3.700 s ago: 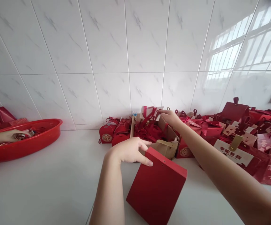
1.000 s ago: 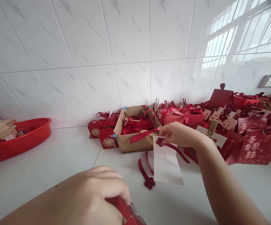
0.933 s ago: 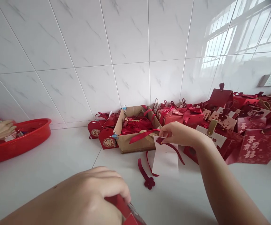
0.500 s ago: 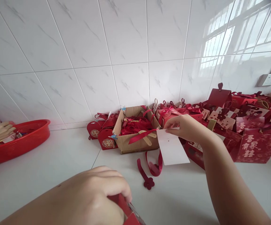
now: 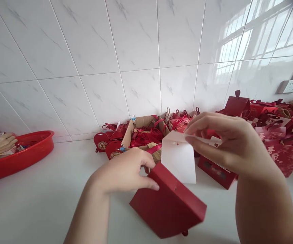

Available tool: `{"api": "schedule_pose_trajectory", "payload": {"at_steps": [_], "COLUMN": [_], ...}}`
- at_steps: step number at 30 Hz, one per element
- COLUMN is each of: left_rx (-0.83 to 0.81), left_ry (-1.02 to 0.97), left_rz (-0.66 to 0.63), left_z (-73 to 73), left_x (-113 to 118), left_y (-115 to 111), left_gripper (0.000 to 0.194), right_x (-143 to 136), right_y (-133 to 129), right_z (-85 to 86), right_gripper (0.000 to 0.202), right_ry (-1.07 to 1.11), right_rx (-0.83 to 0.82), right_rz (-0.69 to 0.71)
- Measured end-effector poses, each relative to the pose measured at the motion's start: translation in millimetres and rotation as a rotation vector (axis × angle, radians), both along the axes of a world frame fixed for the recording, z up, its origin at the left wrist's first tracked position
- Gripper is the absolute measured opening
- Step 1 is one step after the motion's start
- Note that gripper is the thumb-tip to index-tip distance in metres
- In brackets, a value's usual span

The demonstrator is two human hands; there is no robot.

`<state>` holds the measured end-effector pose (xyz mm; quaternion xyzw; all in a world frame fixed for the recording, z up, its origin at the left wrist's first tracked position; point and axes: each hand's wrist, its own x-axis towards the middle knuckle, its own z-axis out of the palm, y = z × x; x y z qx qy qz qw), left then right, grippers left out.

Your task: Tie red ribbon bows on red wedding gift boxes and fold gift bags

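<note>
Red rectangular cardboard box [image 5: 166,203], lower centre of frame, tilted; left hand [image 5: 138,173] closed over its upper left edge, thumb on the near face. Just behind it, white folded card [image 5: 178,157], pinched between thumb and fingers of right hand [image 5: 212,139]; card's lower edge hangs free. Beyond, brown open-topped carton [image 5: 146,135] of red ribbons, centre. Red plastic basket [image 5: 42,145] at left edge; bare white tabletop [image 5: 72,173] between basket and left hand. Red gift boxes crowd right side [image 5: 238,106].
</note>
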<state>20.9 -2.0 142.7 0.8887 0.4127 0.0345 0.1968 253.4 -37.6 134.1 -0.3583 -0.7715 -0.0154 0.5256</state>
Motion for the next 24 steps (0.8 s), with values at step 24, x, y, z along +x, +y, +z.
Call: {"api": "schedule_pose_trajectory", "payload": {"at_steps": [24], "left_rx": [-0.224], "left_ry": [0.146], "left_rz": [0.124], "left_z": [-12.9], "left_x": [-12.2], "left_y": [6.7], "left_gripper": [0.015], "right_x": [-30.7], "right_y": [-0.7], "right_z": [-14.9], "right_gripper": [0.019], "right_ry": [-0.507], "right_rx": [-0.481], "right_rz": [0.124]}}
